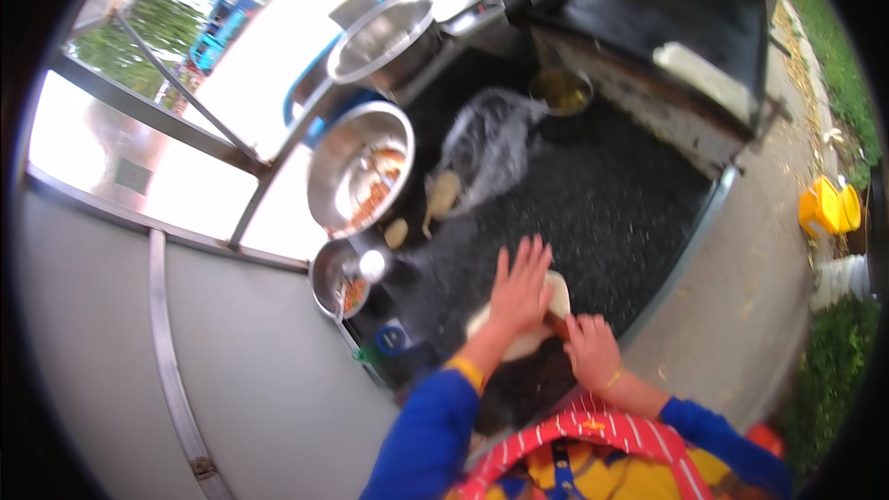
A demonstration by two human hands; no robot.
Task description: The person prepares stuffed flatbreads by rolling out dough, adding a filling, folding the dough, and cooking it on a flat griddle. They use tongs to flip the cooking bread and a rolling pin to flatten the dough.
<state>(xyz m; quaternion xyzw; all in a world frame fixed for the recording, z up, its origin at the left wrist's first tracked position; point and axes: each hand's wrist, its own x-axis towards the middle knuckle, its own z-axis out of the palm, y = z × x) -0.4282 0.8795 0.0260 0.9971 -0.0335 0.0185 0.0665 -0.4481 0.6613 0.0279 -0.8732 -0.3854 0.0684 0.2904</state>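
Note:
A flattened sheet of pale dough (pixel 521 346) lies on the dark speckled worktop. Across it runs a reddish-brown wooden rolling pin (pixel 558 326), mostly covered by my hands. My left hand (pixel 519 292) is stretched flat over the dough and the pin, fingers extended and slightly apart; what lies under its palm is hidden. At the near end of the pin, my right hand (pixel 594 351) has its fingers curled around the wood.
To the left stand a large steel bowl (pixel 326 184) with reddish filling and a smaller bowl (pixel 326 267) with chopped filling and a utensil. Dough pieces (pixel 443 193) lie by a clear plastic sheet (pixel 496 139). Beyond are an oil bowl (pixel 561 92) and a black griddle (pixel 646 14).

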